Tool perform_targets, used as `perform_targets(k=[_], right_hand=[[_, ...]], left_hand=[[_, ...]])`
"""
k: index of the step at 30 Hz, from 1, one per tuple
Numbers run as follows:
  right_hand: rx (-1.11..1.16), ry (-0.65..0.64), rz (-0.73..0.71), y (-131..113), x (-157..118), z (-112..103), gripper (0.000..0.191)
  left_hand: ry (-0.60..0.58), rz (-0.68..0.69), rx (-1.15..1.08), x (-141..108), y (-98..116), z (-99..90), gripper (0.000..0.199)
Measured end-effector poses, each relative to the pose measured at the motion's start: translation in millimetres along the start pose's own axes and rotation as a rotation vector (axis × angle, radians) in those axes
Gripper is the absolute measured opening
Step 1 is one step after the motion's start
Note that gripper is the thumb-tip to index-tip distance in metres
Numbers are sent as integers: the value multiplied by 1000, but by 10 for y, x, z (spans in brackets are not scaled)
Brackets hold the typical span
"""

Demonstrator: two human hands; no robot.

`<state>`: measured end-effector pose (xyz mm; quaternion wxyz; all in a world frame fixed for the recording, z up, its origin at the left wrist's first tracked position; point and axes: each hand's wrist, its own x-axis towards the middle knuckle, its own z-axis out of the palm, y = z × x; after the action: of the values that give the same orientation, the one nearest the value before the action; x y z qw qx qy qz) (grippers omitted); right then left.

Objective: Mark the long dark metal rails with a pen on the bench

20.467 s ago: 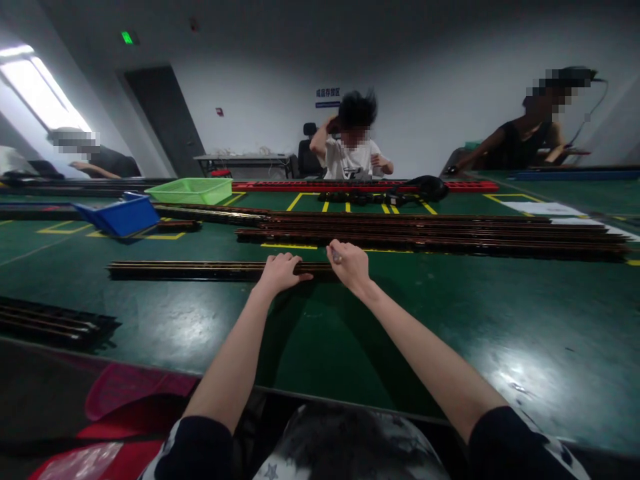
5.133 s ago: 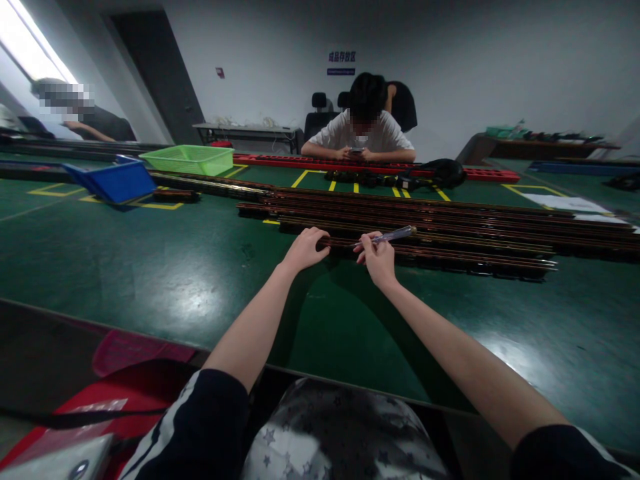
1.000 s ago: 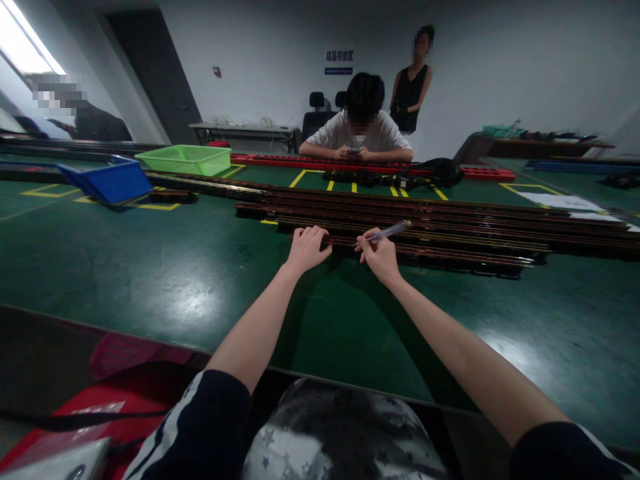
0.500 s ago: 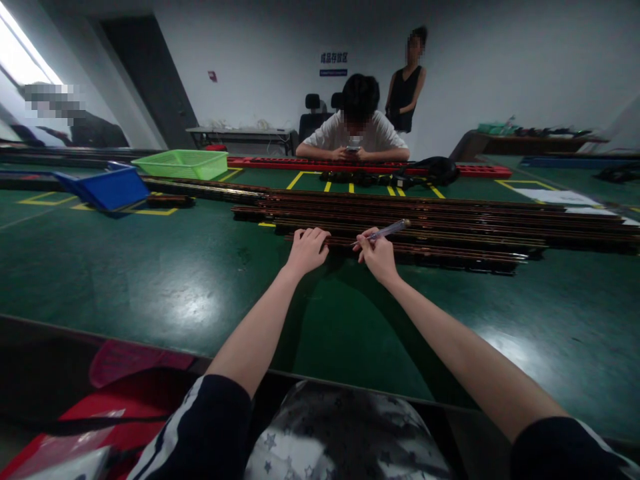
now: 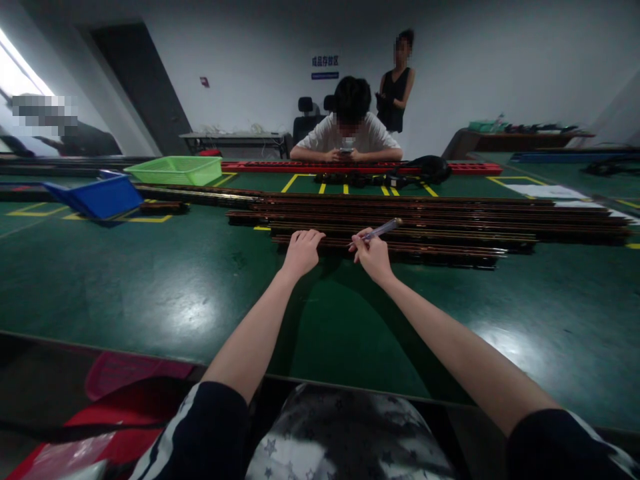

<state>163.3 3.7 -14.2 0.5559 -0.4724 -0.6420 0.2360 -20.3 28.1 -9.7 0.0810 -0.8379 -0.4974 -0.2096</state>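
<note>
My left hand (image 5: 302,252) lies at the near edge of a bundle of long, thin dark strips with coppery edges (image 5: 450,220), its fingers bent over the nearest strips (image 5: 445,254). What sits under those fingertips is hidden. To the right, my right hand (image 5: 373,257) pinches a slim pen-like tool with a clear barrel (image 5: 383,229). The tool's brownish end points up and right, and its thin tip is down by the front strips, between my two hands. Whether the tip touches a strip, I cannot tell.
On the green table (image 5: 150,280) are a blue bin (image 5: 95,197) and a green basket (image 5: 175,171) at left. Black cables (image 5: 427,169) and a red slotted rail (image 5: 280,167) lie behind the strips. Across sits a person (image 5: 350,127) holding a phone; another person (image 5: 397,90) stands behind.
The whole view has shifted slightly. The nearest strips have slid a little left against the others. Both hands keep their grip, and the standing person's hands have come up somewhat.
</note>
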Motion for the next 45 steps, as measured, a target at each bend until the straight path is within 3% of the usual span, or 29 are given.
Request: perform_targets(k=[13, 18, 28, 45], right_hand=[[4, 0, -14, -25, -12, -2, 42], [-5, -18, -11, -29, -7, 0, 40], [39, 96, 26, -27, -15, -26, 45], [-25, 45, 9, -21, -18, -15, 39]], left_hand=[[-37, -10, -28, 1, -19, -17, 60], [-25, -8, -49, 5, -45, 4, 53], [-43, 2, -71, -2, -38, -26, 42], [-4, -2, -5, 16, -32, 15, 42]])
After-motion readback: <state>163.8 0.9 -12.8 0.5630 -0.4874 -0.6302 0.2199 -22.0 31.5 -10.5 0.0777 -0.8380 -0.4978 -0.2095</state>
